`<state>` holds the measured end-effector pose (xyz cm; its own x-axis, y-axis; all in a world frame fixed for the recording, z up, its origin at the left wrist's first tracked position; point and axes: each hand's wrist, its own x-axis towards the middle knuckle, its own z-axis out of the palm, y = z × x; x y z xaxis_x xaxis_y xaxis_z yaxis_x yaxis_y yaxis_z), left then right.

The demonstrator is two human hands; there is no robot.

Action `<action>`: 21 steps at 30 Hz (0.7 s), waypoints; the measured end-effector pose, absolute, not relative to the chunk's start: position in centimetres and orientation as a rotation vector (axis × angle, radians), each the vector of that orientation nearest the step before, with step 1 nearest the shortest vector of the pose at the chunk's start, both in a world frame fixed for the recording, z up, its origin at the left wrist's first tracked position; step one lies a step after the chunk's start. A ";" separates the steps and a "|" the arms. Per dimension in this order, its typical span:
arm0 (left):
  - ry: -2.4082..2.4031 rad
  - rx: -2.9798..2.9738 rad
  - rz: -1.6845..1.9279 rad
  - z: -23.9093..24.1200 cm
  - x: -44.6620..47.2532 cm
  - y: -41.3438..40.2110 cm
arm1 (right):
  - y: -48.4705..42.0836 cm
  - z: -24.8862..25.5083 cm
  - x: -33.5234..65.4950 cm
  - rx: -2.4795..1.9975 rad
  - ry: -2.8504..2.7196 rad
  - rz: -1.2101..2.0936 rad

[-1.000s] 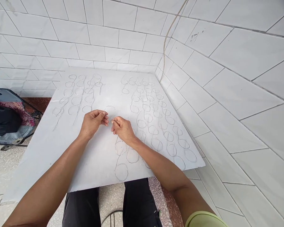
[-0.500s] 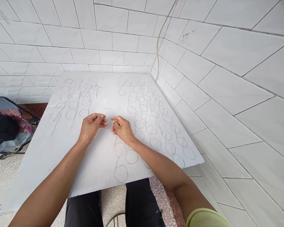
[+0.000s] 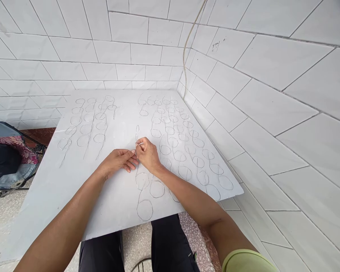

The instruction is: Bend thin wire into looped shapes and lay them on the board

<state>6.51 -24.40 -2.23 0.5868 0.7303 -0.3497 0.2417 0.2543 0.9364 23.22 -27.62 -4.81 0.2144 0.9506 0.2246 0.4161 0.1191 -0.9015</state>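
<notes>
Both hands meet over the middle of a white board (image 3: 107, 211). A thin wire loop (image 3: 137, 132) stands up from the fingers of my right hand (image 3: 147, 154), which are pinched closed on it. My left hand (image 3: 119, 160) touches the right fingertips, its thumb and forefinger pressed together at the wire while the other fingers stretch loosely. What exactly the left fingertips grip is hidden. Below the hands, a looped wire piece (image 3: 144, 210) lies flat near the board's front edge.
Rows of looped wires lie on the board's right (image 3: 198, 162) and left (image 3: 85, 129). Tiled walls (image 3: 272, 113) border the back and right. A cable (image 3: 184, 56) hangs in the corner. A folding chair (image 3: 11, 155) holding dark cloth stands at left.
My left hand has moved right and slightly down to meet the right hand. The wire loop, seen wide and round before, now appears narrow and upright above the right fingers.
</notes>
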 end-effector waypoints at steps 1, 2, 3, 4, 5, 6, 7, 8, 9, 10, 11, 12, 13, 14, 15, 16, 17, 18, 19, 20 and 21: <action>0.913 1.294 0.382 -2.3 6.5 -24.4 | -27.6 -4.8 23.2 -1.476 -1.378 0.637; 0.891 1.280 0.366 -2.4 6.5 -24.4 | -27.6 -4.7 23.2 -1.481 -1.381 0.622; 0.868 1.273 0.357 -2.5 6.5 -24.4 | -27.6 -4.7 23.2 -1.481 -1.381 0.613; 0.845 1.270 0.350 -2.6 6.4 -24.4 | -27.6 -4.6 23.2 -1.479 -1.380 0.609; 0.825 1.269 0.346 -2.7 6.5 -24.5 | -27.6 -4.6 23.2 -1.478 -1.378 0.606; 0.811 1.268 0.343 -2.8 6.5 -24.5 | -27.6 -4.6 23.2 -1.481 -1.376 0.603; 0.805 1.268 0.344 -2.8 6.6 -24.5 | -27.6 -4.6 23.2 -1.487 -1.375 0.599; 0.806 1.269 0.350 -2.9 6.7 -24.6 | -27.6 -4.5 23.2 -1.495 -1.374 0.594; 0.814 1.271 0.359 -2.9 6.8 -24.7 | -27.6 -4.6 23.2 -1.505 -1.375 0.590; 0.825 1.276 0.368 -3.0 6.9 -24.7 | -27.6 -4.6 23.2 -1.514 -1.376 0.586; 0.837 1.282 0.379 -3.0 7.0 -24.8 | -27.6 -4.6 23.2 -1.521 -1.379 0.584; 0.845 1.288 0.386 -3.0 7.0 -24.9 | -27.6 -4.7 23.2 -1.525 -1.385 0.588; 0.848 1.294 0.391 -3.1 7.1 -24.9 | -27.6 -4.7 23.2 -1.529 -1.393 0.595; 0.848 1.299 0.393 -3.1 7.1 -24.9 | -27.6 -4.8 23.2 -1.533 -1.400 0.601; 0.844 1.303 0.393 -3.1 7.1 -25.0 | -27.5 -4.8 23.3 -1.537 -1.407 0.608; 0.838 1.307 0.392 -3.1 7.1 -24.9 | -27.5 -4.8 23.4 -1.541 -1.409 0.618; 0.828 1.309 0.392 -3.0 7.1 -24.9 | -27.5 -4.7 23.5 -1.538 -1.403 0.637; 0.814 1.307 0.391 -3.0 7.0 -24.9 | -27.5 -4.6 23.6 -1.526 -1.388 0.677; 0.795 1.301 0.390 -2.9 6.9 -24.9 | -27.4 -4.5 23.7 -1.503 -1.360 0.746; 0.771 1.292 0.385 -2.8 6.8 -24.8 | -27.4 -4.3 23.8 -1.463 -1.319 0.842; 0.744 1.278 0.378 -2.7 6.7 -24.8 | -27.4 -4.1 24.0 -1.407 -1.267 0.952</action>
<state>6.75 -24.78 -2.73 0.7146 0.6372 -0.2887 0.1426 0.2713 0.9519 24.00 -27.37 -4.06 0.1494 0.9872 0.0567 0.2209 0.0226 -0.9750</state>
